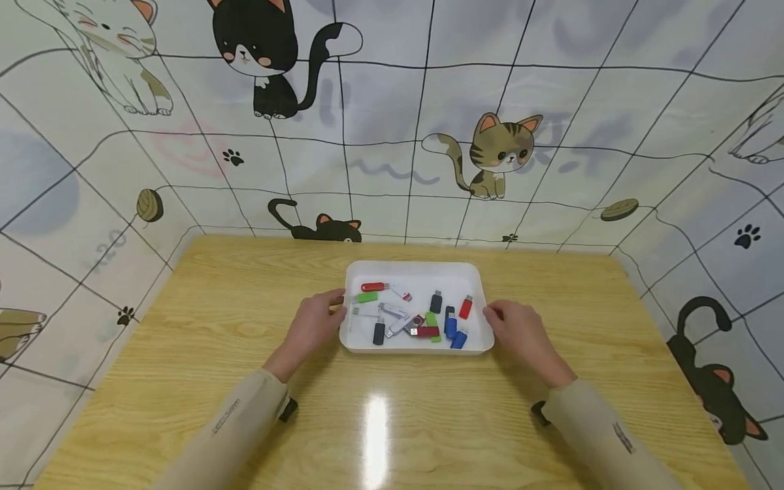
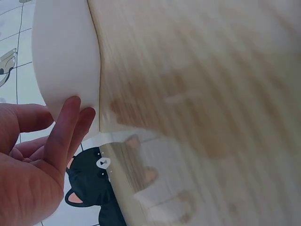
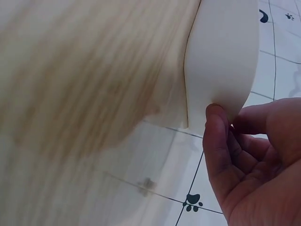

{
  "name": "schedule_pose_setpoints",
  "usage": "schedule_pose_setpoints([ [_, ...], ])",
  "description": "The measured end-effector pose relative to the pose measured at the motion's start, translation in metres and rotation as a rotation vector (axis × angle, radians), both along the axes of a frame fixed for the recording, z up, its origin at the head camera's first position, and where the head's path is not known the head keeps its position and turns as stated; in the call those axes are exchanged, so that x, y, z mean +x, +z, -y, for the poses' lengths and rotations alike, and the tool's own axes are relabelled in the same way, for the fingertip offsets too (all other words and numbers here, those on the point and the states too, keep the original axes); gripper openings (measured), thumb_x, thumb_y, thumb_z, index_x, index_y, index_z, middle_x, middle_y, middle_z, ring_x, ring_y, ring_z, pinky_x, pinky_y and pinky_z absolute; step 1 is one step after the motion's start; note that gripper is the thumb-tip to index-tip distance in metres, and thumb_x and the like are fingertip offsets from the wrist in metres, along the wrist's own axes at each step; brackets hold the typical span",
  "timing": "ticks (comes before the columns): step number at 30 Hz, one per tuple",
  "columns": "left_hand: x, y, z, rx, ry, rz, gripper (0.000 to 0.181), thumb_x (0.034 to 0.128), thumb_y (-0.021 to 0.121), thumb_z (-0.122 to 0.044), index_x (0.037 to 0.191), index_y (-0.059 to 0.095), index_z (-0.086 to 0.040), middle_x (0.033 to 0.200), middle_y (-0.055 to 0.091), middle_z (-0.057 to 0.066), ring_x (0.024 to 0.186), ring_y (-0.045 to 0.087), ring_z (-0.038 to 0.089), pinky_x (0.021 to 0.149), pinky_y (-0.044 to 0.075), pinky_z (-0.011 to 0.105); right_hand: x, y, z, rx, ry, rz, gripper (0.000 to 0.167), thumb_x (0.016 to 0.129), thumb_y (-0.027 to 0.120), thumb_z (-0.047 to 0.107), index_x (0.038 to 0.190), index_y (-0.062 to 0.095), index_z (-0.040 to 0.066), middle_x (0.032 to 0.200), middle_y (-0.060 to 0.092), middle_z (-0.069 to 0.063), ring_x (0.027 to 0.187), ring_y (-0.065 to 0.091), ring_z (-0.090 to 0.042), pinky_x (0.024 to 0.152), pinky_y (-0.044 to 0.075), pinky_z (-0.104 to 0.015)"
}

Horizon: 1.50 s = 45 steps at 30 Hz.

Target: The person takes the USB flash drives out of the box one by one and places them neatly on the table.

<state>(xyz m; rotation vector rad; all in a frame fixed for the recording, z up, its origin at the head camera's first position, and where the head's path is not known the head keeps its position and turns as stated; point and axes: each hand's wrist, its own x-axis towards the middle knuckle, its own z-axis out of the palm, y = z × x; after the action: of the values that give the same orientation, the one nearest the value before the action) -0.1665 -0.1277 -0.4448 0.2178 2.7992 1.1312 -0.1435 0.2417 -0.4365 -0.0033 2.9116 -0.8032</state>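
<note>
A white tray (image 1: 404, 348) holds several USB sticks, among them a red one (image 1: 373, 287), a green one (image 1: 366, 297), a black one (image 1: 379, 333) and a blue one (image 1: 451, 327). The left hand (image 1: 312, 320) pinches the tray's left end, the right hand (image 1: 520, 330) its right end. In the left wrist view, thumb and fingers of the left hand (image 2: 42, 155) meet at the corner of the tray wall (image 2: 68, 52). The right wrist view has the right hand (image 3: 254, 155) gripping the tray wall (image 3: 223, 52) likewise.
The wooden table (image 1: 453, 422) extends around the tray, with a bright light reflection on its front part. Behind it and at both sides stand cloth walls (image 1: 386, 95) printed with cats, paw prints and grid lines.
</note>
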Motion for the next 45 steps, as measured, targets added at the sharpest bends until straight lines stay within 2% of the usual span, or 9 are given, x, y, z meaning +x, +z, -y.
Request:
schedule_pose_setpoints([
  [5,-0.011,0.001,-0.005,-0.01,0.013,0.01,0.044,0.1026,0.058,-0.008,0.145,0.055,0.006,0.134,0.066,0.023,0.117,0.068,0.034,0.097,0.057,0.044,-0.01,-0.001,-0.002,0.011,-0.009,-0.009,0.033,0.107,0.056,0.018,0.123,0.068,-0.008,0.097,0.07,-0.014,0.079,0.058,-0.025,0.068,0.05,-0.033],
  [11,-0.014,-0.004,-0.007,0.03,0.022,0.015,0.045,0.1032,0.058,-0.008,0.145,0.054,0.006,0.134,0.066,0.023,0.118,0.067,0.034,0.101,0.054,0.046,-0.012,-0.002,-0.004,0.032,-0.028,0.004,0.037,0.108,0.055,0.023,0.126,0.067,-0.006,0.105,0.071,-0.017,0.084,0.059,-0.027,0.073,0.052,-0.036],
  [16,-0.011,-0.008,-0.005,0.078,0.04,0.034,0.045,0.1047,0.057,-0.011,0.147,0.052,0.004,0.138,0.063,0.024,0.125,0.063,0.035,0.105,0.051,0.048,-0.005,0.005,-0.002,0.113,-0.018,-0.122,0.038,0.105,0.06,0.027,0.126,0.066,-0.005,0.109,0.068,-0.02,0.088,0.061,-0.031,0.076,0.056,-0.045],
  [20,-0.011,-0.009,-0.004,0.102,0.046,0.04,0.044,0.1051,0.057,-0.01,0.146,0.052,0.004,0.14,0.061,0.025,0.128,0.061,0.036,0.106,0.05,0.048,0.002,0.014,0.011,0.159,0.053,-0.263,0.035,0.101,0.067,0.023,0.124,0.067,-0.004,0.114,0.066,-0.021,0.097,0.064,-0.035,0.082,0.058,-0.05],
  [25,-0.013,-0.009,-0.005,0.123,0.051,0.067,0.044,0.105,0.058,-0.009,0.147,0.052,0.003,0.139,0.061,0.025,0.127,0.062,0.035,0.101,0.054,0.046,0.003,0.017,0.032,0.177,0.249,-0.32,0.033,0.096,0.076,0.019,0.123,0.07,0.001,0.118,0.066,-0.016,0.105,0.065,-0.031,0.09,0.058,-0.048],
  [29,-0.014,-0.008,-0.007,0.16,0.059,0.1,0.044,0.1049,0.058,-0.008,0.147,0.051,0.002,0.14,0.061,0.025,0.127,0.062,0.035,0.092,0.059,0.042,-0.001,0.014,0.048,0.17,0.421,-0.319,0.035,0.093,0.079,0.019,0.122,0.071,0.002,0.119,0.067,-0.012,0.107,0.065,-0.028,0.094,0.057,-0.046],
  [33,-0.015,-0.008,-0.009,0.194,0.068,0.113,0.044,0.1045,0.059,-0.007,0.147,0.051,0.001,0.14,0.061,0.025,0.127,0.062,0.035,0.086,0.061,0.04,-0.007,0.01,0.06,0.165,0.509,-0.296,0.034,0.094,0.079,0.02,0.123,0.071,0.004,0.119,0.067,-0.011,0.107,0.065,-0.027,0.093,0.056,-0.044],
  [41,-0.014,-0.009,-0.011,0.213,0.081,0.135,0.044,0.1047,0.059,-0.009,0.147,0.052,-0.001,0.139,0.062,0.024,0.124,0.064,0.034,0.08,0.063,0.038,-0.013,0.007,0.073,0.123,0.533,-0.153,0.029,0.092,0.081,0.02,0.119,0.075,0.01,0.114,0.068,-0.002,0.098,0.061,-0.016,0.088,0.055,-0.035],
  [45,-0.014,-0.008,-0.011,0.197,0.087,0.123,0.043,0.1049,0.059,-0.009,0.147,0.052,-0.002,0.138,0.062,0.024,0.125,0.064,0.034,0.083,0.062,0.039,-0.016,0.008,0.079,0.154,0.536,-0.093,0.025,0.093,0.08,0.023,0.115,0.075,0.013,0.103,0.065,0.004,0.088,0.056,-0.013,0.081,0.053,-0.03],
])
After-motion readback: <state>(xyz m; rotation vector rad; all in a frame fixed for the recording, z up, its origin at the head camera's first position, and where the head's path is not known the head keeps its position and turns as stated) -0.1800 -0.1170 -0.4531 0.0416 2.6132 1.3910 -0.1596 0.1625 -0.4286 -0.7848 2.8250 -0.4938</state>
